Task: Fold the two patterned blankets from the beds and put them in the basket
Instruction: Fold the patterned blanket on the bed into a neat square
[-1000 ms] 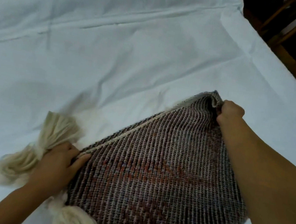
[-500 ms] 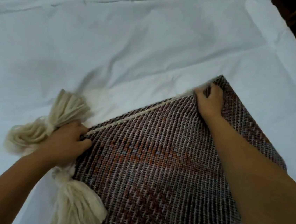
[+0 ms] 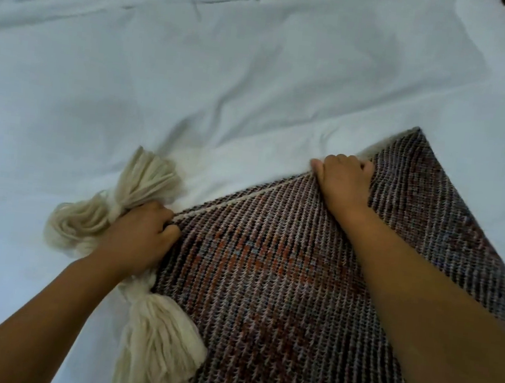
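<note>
One patterned blanket (image 3: 297,289), woven in dark, orange and pale threads, lies folded on the white bed sheet (image 3: 194,76), filling the lower right of the view. Its cream-trimmed edge runs diagonally between the two hands. At the near-left corner the left hand (image 3: 137,238) is closed in a fist over the fabric, fingers curled tight around the corner where the cream tassels gather. One tassel (image 3: 149,180) fans out beyond the knuckles and another tassel (image 3: 158,337) hangs below the wrist. Further along the edge, the right hand (image 3: 344,182) presses down with fingers bent, pinching the blanket's rim. Creases cross the sheet around the blanket.
</note>
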Motion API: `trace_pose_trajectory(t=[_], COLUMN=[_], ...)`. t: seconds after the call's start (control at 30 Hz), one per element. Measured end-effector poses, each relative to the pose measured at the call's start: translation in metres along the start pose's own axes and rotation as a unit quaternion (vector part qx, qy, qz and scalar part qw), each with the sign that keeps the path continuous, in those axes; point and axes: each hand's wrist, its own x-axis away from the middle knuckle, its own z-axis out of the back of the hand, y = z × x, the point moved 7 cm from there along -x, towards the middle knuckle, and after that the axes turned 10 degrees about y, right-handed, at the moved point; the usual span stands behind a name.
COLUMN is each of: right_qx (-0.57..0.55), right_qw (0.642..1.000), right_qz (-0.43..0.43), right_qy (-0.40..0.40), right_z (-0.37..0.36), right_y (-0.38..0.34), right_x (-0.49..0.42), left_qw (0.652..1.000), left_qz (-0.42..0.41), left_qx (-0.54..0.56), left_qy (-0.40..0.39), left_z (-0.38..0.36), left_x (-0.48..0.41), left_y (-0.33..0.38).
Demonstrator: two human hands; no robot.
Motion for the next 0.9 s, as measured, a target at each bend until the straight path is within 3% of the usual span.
trace_pose_trajectory(t=[0.13, 0.27, 0.47, 0.57, 0.7, 0.8, 0.9], right_qx=[-0.01, -0.171, -0.222, -0.222, -0.245, -0.283, -0.258], right_qw=[0.997, 0.982, 0.973, 0.973, 0.967, 0.957, 0.953], right_qz=[-0.078, -0.069, -0.064, -0.061, -0.041, 0.033, 0.147], right_qy=[0.009, 0.026, -0.013, -0.036, -0.058, -0.057, -0.066], right_z=[0.005, 0.024, 0.032, 0.035, 0.045, 0.057, 0.062], right_y=[-0.022, -0.088, -0.159, -0.172, -0.2, -0.227, -0.244], right_x=[0.007, 0.048, 0.102, 0.103, 0.111, 0.122, 0.132], left_qw=[1.0, 0.997, 0.963, 0.956, 0.966, 0.956, 0.957], left_qz=[-0.011, -0.029, -0.063, -0.014, 0.055, 0.122, 0.183], left_qx=[-0.002, 0.015, -0.167, -0.19, -0.132, -0.095, -0.047], left_qy=[-0.004, -0.066, -0.204, -0.225, -0.214, -0.249, -0.218], left_z=[0.001, 0.007, 0.01, 0.022, 0.041, 0.042, 0.042], left_x=[0.001, 0.009, 0.023, 0.027, 0.032, 0.04, 0.037], left_y=[-0.003, -0.005, -0.029, -0.049, -0.074, -0.087, -0.097])
